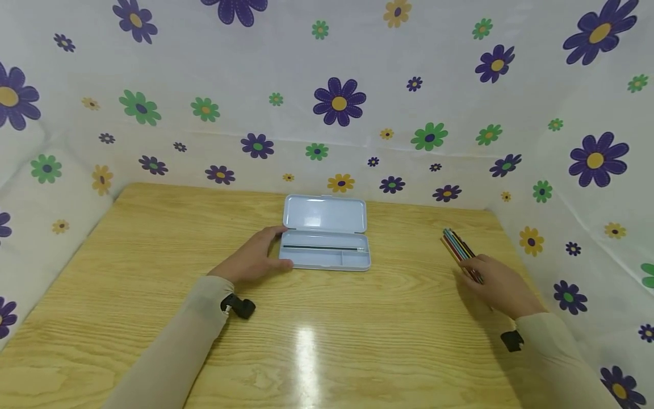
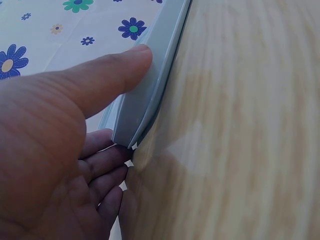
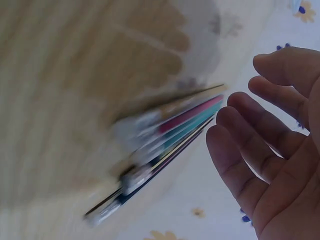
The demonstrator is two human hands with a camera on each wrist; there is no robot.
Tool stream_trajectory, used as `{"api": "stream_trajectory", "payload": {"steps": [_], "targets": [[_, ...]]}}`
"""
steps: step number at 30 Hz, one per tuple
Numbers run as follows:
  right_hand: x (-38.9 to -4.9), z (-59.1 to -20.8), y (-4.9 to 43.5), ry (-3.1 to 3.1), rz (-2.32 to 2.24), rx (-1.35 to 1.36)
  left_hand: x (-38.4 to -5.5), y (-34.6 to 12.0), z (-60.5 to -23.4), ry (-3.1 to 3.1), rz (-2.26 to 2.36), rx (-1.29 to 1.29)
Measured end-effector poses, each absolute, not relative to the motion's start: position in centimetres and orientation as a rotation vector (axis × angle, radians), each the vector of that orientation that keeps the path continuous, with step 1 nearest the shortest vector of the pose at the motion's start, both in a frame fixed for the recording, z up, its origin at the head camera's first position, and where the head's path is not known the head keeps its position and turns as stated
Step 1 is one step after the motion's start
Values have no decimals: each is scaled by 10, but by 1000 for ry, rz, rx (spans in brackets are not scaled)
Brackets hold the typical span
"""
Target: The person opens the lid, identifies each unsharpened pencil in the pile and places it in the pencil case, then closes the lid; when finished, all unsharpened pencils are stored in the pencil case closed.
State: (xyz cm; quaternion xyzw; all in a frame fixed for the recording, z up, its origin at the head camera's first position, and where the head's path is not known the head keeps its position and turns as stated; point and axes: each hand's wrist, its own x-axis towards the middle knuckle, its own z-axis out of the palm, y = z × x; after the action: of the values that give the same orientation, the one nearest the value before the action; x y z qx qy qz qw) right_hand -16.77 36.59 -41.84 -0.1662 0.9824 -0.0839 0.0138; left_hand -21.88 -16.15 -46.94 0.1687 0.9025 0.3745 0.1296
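In the head view a pale blue pencil case lies with its lid raised at the back. One dark pencil with a pale end lies lengthwise inside. My left hand spans the case's left end, thumb on the front side and fingers at the back corner. The left wrist view has that thumb against the case's wall. To the right, several coloured pencils lie bunched on the table. My right hand hovers over their near ends. Its fingers are spread beside the pencils, blurred in the right wrist view.
The wooden table has a pale grain and a bright light reflection near the front. A white cloth with printed flowers hangs behind it and along both sides, close to the right hand. A dark strap piece sits at the left wrist.
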Motion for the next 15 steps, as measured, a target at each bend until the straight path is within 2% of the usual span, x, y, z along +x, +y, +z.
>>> {"api": "stream_trajectory", "payload": {"steps": [15], "targets": [[-161,-427,370,3016,-299,-504,-218,-162,-469,2616,1121,502]]}}
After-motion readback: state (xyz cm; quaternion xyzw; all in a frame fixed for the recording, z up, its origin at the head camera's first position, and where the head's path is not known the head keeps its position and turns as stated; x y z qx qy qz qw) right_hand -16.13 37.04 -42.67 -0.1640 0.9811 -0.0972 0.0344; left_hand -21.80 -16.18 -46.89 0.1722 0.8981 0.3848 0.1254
